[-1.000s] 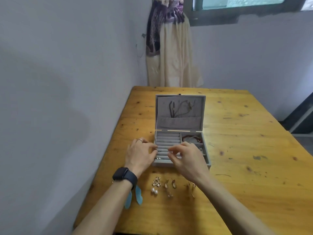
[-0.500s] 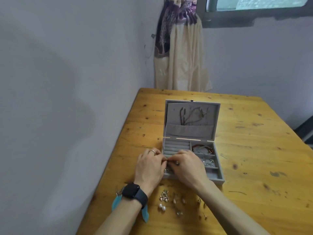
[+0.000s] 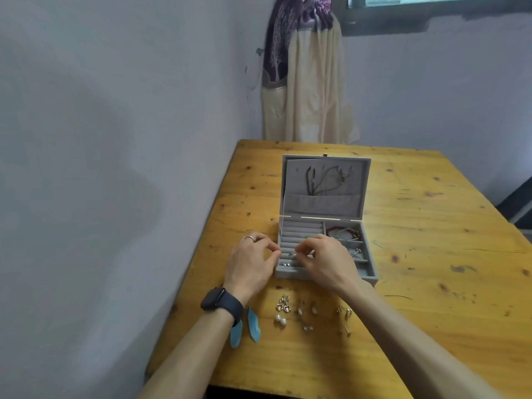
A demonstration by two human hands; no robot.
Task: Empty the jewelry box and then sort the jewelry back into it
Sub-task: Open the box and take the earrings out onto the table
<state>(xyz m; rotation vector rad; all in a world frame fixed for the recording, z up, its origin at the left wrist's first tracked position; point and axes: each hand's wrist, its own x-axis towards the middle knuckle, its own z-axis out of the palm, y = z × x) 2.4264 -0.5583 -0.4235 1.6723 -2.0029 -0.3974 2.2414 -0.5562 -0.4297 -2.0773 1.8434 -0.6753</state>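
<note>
Stage: judging by how things lie, the sorting-back half is under way, with part of the jewelry in the box and part out on the counter [image 3: 431,254].
Box: the jewelry box [image 3: 370,276] sits open near the counter's left edge, its lid [image 3: 325,205] standing upright behind it.
Already in: necklaces [image 3: 322,180] hang inside the lid; a red bracelet [image 3: 342,232] lies in the far right compartment; small earrings [image 3: 357,251] lie in the one in front of it; a pair of studs [image 3: 286,264] sits in the padded rolls on the left.
Left to sort: gold earrings [image 3: 283,303], pearl studs [image 3: 280,320], blue feather earrings [image 3: 253,326], drop earrings [image 3: 306,308] and a few small gold pieces [image 3: 345,312], all on the counter just in front of the box.
Left hand [image 3: 253,263]: at the box's left edge, grip nearly closed, fingertips drawn together; what it has hold of, if anything, I cannot tell.
Right hand [image 3: 328,260]: over the rolls, fingers curled in; a tiny piece [image 3: 290,254] shows between the two hands, too small to say who holds it.
Around: a watch [image 3: 221,303] on the left wrist, a curtain [image 3: 305,82] in the corner.
In the way: the hands hide part of the rolls; the loose pieces lie close together.
</note>
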